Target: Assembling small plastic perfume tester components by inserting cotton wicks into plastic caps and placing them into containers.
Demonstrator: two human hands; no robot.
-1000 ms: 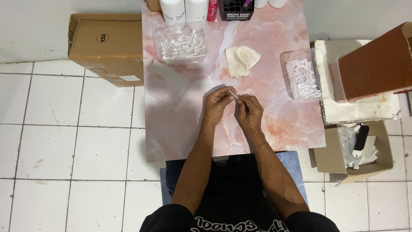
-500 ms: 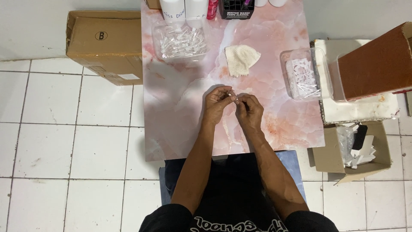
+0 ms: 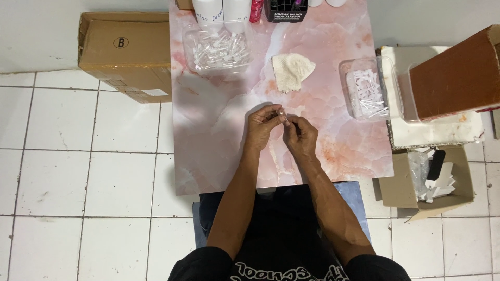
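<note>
Both hands meet over the middle of the pink marbled tabletop (image 3: 219, 140), the left hand (image 3: 262, 126) and right hand (image 3: 300, 136) pinching one tiny clear vial (image 3: 282, 112) between their fingertips. A clear plastic tub of small clear vials (image 3: 217, 49) sits far left, and a clear plastic tub of white strips (image 3: 369, 89) sits at the right edge.

A single head-worn camera looks straight down from well above, with the pink marble-patterned tabletop (image 3: 219, 130) filling the frame's upper centre.

A pink marbled table (image 3: 219, 135) bears a cream cloth (image 3: 291, 70), beside a brown cardboard box (image 3: 125, 52) on white floor tiles (image 3: 78, 182).
</note>
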